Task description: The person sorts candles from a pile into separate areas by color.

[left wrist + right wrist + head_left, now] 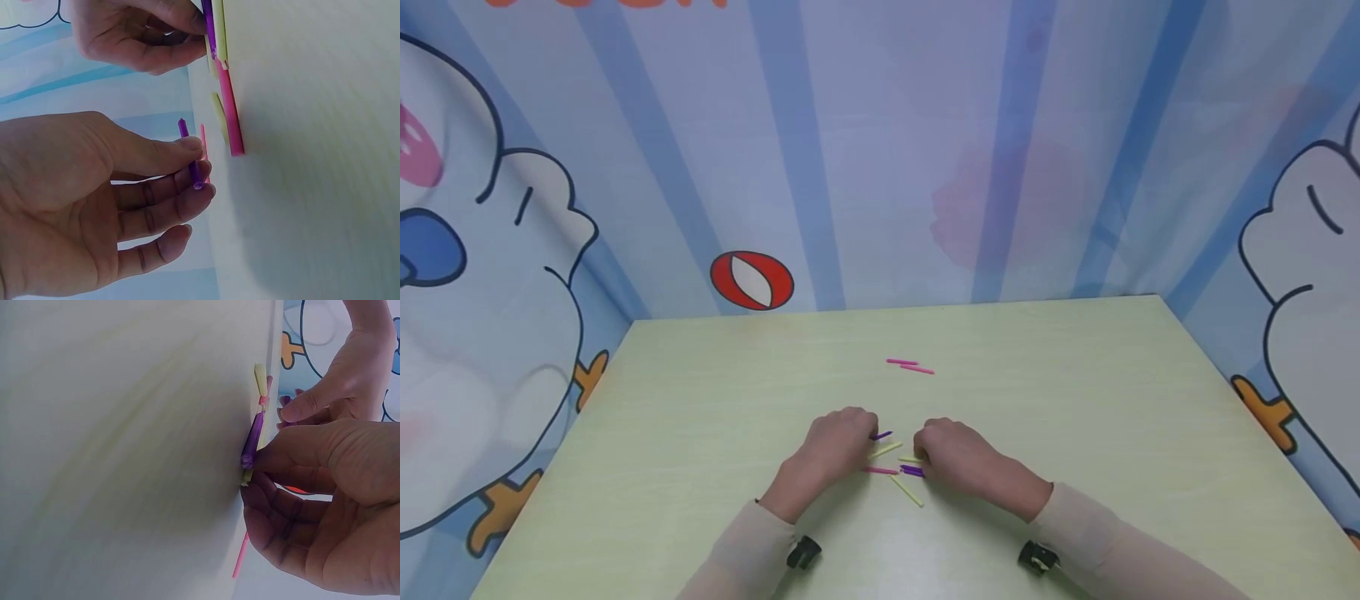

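Pink stick, the one lying between our hands, makes the landmark: beyond its right end a short yellow stick runs roughly parallel to it, one end going in under our right hand, which is clearly the nearer hand. A purple pair lies just off the pink stick's right end, close to those same fingers, so we judge that telling yellow from purple there matters most. Our left hand, beyond the pink stick's left end, pinches a purple stick; the head view gives us only its tip, while the left wrist view shows thumb and fingertips on it, the other fingers loosely bent. The right wrist view shows the yellow end between our right thumb and forefinger, held narrow, though we cannot tell whether they grip it.
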